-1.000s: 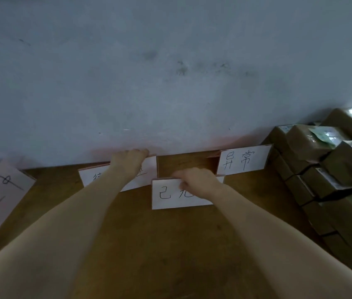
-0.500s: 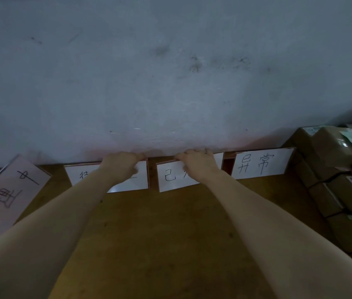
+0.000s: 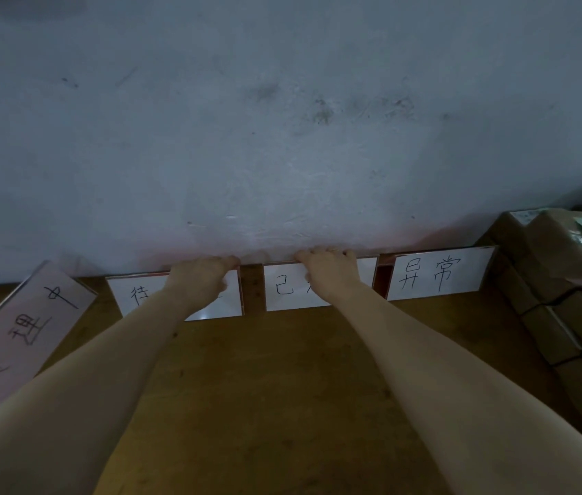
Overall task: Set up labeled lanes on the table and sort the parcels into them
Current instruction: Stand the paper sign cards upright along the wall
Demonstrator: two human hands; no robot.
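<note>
Two hands (image 3: 200, 280) (image 3: 328, 275) — apparently curled — atop cards (image 3: 132, 296) (image 3: 284, 291)

Dim, flat, bluish light — brightest on the wall (image 3: 282, 230) just above the grip. Parcels (image 3: 564, 316) far right of it murky, soft. Frame edges bend — wide-angle lens.

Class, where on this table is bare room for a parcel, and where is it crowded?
Free: bare table between the forearms. Crowded: white cards, left hand and right hand along the wall; parcels right; pink card left.
</note>
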